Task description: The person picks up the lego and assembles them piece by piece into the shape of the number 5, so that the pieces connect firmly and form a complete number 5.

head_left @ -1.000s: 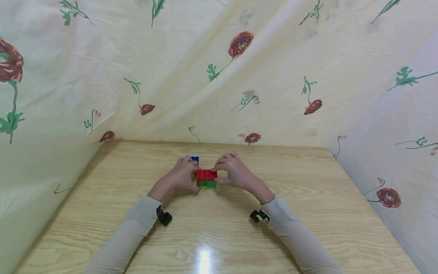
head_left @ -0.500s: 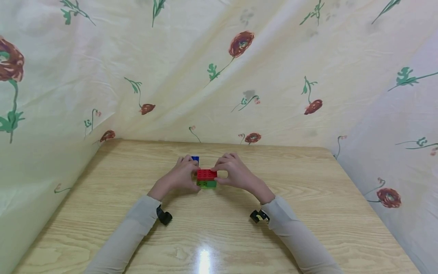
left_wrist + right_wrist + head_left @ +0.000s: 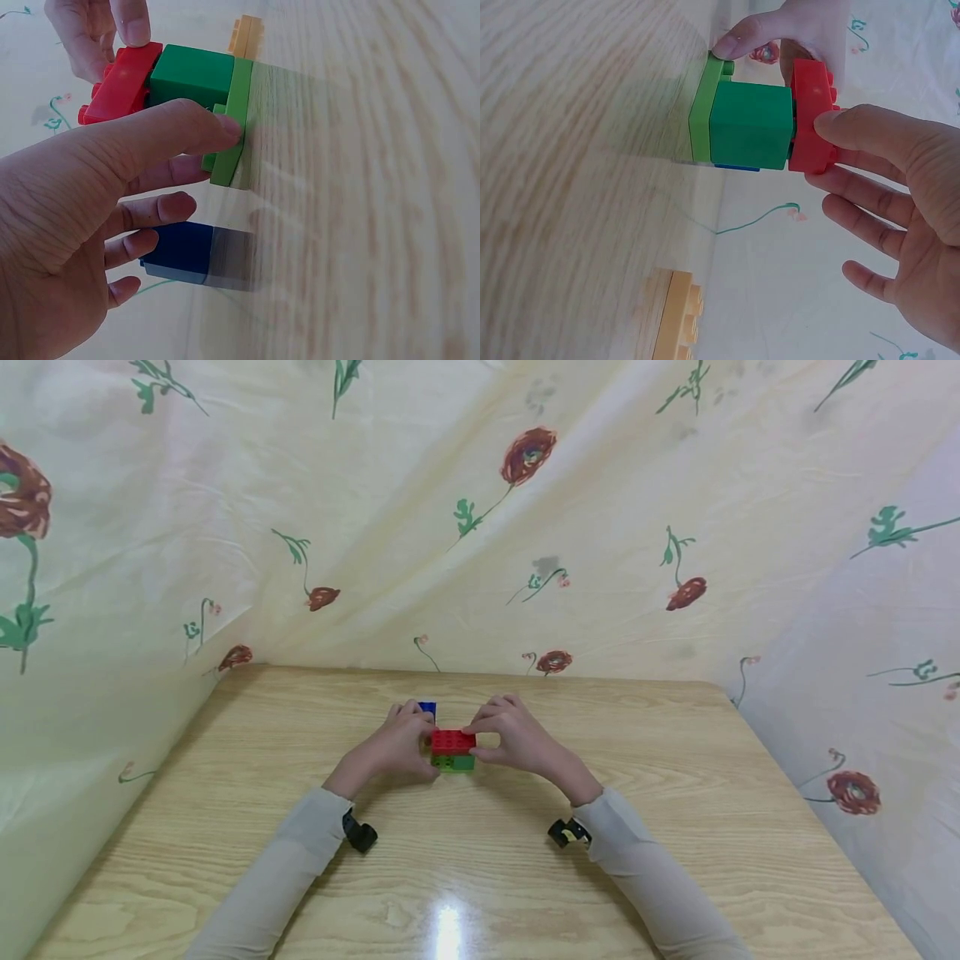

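Observation:
A small stack of toy building bricks stands on the table. At its base is a light green brick [image 3: 234, 124], carrying a dark green block [image 3: 751, 124] on one end. Over the dark green block lies a red brick [image 3: 453, 742], slightly tilted in the left wrist view, overhanging the light green brick's exposed studs. My left hand [image 3: 401, 743] pinches the light green brick low down, its thumb on the near side. The red brick's right end is pinched between thumb and fingers of my right hand [image 3: 517, 742].
Behind my left hand stands a blue brick [image 3: 427, 710]. An orange brick [image 3: 673, 319] lies on the table beyond the stack on the right-hand side; the head view does not show it. The wooden table [image 3: 465, 827] meets a flowered cloth [image 3: 360, 527] at the back and sides.

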Motion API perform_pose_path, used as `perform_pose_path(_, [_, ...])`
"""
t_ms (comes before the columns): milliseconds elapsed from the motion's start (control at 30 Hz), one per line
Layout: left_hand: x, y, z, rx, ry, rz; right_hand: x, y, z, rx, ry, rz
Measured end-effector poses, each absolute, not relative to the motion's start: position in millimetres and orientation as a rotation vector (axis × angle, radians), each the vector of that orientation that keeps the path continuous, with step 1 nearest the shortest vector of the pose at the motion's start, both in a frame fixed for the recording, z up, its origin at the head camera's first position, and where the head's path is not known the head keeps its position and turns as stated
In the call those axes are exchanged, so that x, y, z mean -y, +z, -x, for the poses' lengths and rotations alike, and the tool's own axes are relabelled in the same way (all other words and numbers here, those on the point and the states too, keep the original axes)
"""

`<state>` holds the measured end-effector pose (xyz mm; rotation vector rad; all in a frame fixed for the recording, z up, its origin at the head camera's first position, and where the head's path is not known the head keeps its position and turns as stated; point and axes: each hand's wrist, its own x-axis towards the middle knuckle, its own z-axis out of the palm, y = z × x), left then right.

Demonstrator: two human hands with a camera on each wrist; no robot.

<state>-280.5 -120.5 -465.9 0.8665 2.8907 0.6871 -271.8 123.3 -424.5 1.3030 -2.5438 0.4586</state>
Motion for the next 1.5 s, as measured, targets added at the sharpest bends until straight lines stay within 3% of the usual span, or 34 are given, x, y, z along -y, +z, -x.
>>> perform_pose_path(1500, [120.5,-472.6,285.1,-2.949,0.671,-0.924,-127.2,-428.4,279.1,2.590,0.575,-1.288])
